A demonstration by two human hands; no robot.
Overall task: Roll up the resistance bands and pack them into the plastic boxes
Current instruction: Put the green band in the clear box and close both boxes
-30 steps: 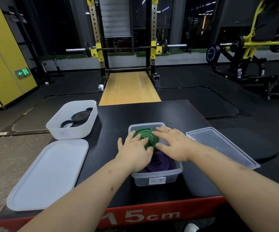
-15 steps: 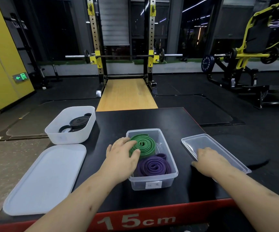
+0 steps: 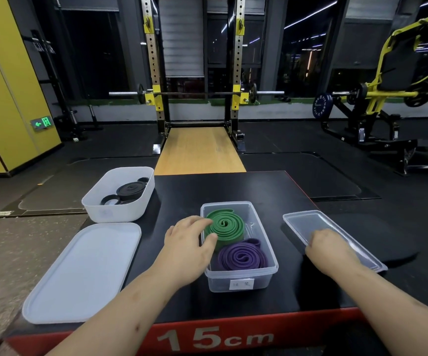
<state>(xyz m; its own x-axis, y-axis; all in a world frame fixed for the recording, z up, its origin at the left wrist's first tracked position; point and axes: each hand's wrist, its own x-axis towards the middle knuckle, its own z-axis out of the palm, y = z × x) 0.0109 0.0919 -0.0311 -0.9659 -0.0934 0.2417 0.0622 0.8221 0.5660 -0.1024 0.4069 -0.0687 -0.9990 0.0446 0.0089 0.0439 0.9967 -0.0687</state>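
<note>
Since a second ago the right hand (image 3: 328, 249) has left the green band (image 3: 227, 224) and gone to the clear lid (image 3: 310, 222) at the right edge of the platform (image 3: 233, 186), while the left hand (image 3: 187, 242) has stayed on the coil. Its lightly bent fingers reach over the left rim of the clear box (image 3: 241, 281) and lie on the green band, thumb against the coil's near edge, pressing it down rather than closing round it. The right hand rests knuckles-up on the near end of the lid; its fingers are hidden beneath it, so I cannot tell whether it grips the lid's edge yet. The green band sits coiled in the far half of the box, slightly raised on its near side against the purple band (image 3: 242, 256), which fills the near half. Closing this box looks like the step in hand. To do it well, keep the green coil pressed flat so that it neither springs open nor stands above the rim, bring the lid over square to the box, and draw the left hand out only as the lid comes down. The white box (image 3: 120, 206) with black bands (image 3: 130, 190) stands at the far left corner, its white lid (image 3: 84, 273) nearer, well apart from both hands.
</note>
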